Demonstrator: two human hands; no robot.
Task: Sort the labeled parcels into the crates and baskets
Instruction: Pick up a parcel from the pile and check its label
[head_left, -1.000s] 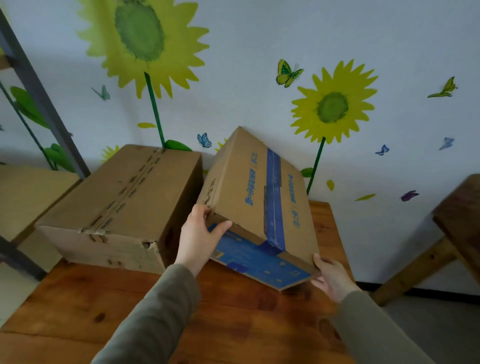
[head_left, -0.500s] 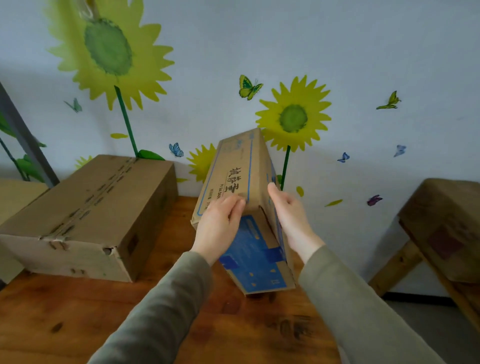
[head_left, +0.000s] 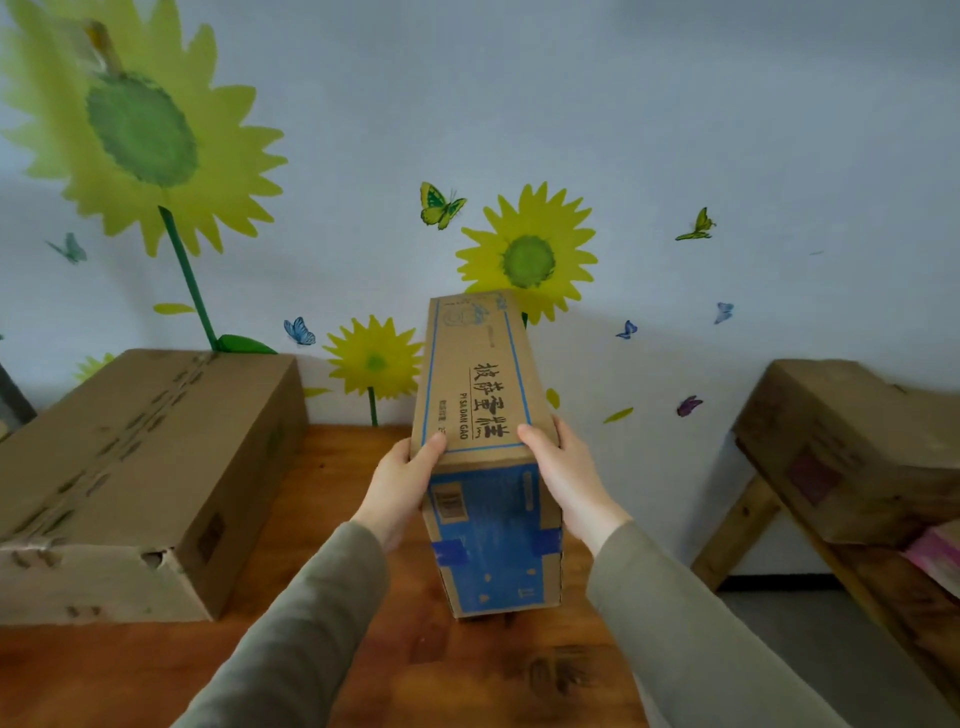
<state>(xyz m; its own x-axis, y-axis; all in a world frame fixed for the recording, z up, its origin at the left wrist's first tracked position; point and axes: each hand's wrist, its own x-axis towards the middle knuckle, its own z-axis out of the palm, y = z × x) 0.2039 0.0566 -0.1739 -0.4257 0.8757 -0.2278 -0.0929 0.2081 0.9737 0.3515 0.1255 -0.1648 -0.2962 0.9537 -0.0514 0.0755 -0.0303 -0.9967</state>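
Clamping the upright blue-printed carton (head_left: 475, 384) between them, left grip (head_left: 400, 488) and right grip (head_left: 566, 467) hold by side pressure only; slackening likely drops it onto the worktop (head_left: 332, 483) below.

The narrow brown cardboard parcel (head_left: 475, 374) bears a blue outline and black characters just beyond the fingers (head_left: 434, 448); below them its end face is printed blue. The big rectangular cardboard box (head_left: 145, 441) left of them is plain brown, the wooden table (head_left: 332, 493) beneath reddish-brown.
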